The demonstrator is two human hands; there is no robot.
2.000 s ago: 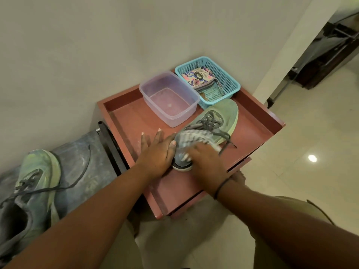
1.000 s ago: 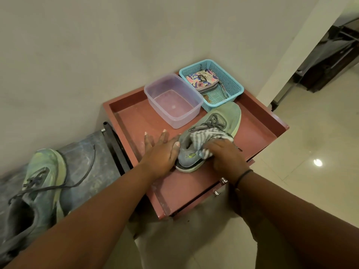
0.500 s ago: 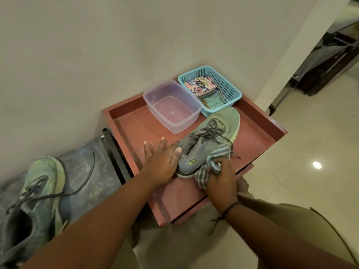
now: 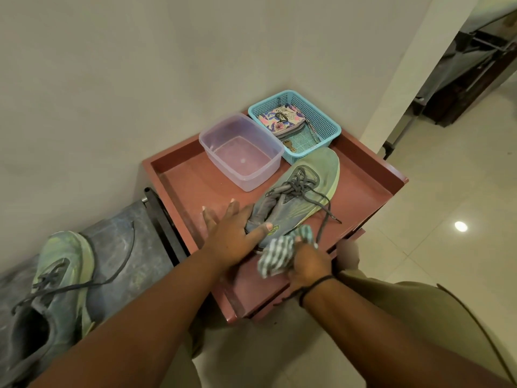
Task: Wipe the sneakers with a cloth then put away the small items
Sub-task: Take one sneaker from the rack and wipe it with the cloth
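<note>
Head view: left hand (image 4: 233,236) rests flat-fingered against the green sneaker's (image 4: 299,191) heel on the red tray-top table (image 4: 363,191); right hand (image 4: 309,264) clutches a striped cloth (image 4: 275,254), seemingly touching the sneaker's side.

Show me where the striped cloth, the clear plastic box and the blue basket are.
striped cloth (image 4: 275,254): head view, on its bunched middle.
clear plastic box (image 4: 253,184): head view, on its near wall.
blue basket (image 4: 326,123): head view, on its right wall.
</note>
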